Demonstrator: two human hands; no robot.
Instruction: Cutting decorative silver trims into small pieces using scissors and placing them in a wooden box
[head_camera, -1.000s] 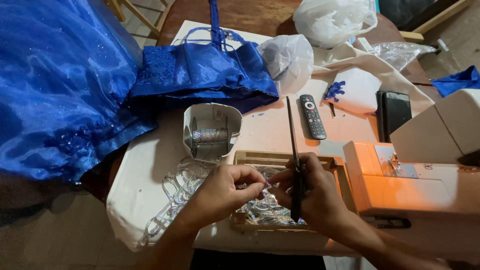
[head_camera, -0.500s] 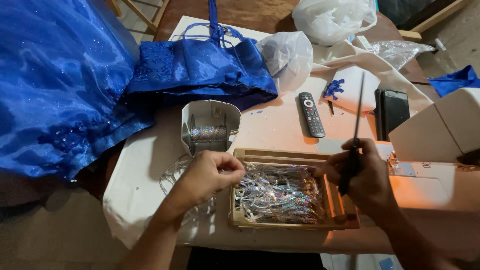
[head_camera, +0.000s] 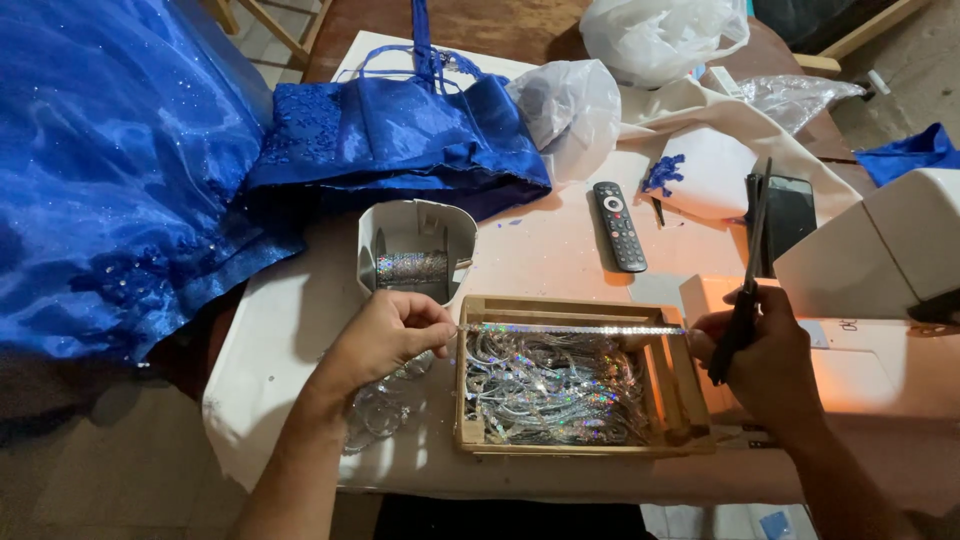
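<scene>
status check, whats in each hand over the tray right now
Left hand pinching one end of sequin strip. Right hand holds the other end plus scissors. Strip taut over wooden tray. Nothing in the way.

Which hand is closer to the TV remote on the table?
The right hand. It holds scissors and one end of the sparkly strip, below and to the right of the remote. The left hand pinches the strip's other end, farther off.

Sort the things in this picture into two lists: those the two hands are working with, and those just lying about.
In use:
left hand
right hand
sequin strip stretched between them
scissors in the right hand
wooden tray of cut strips

Lying about:
remote control
phone
blue dress
plastic bags
</scene>
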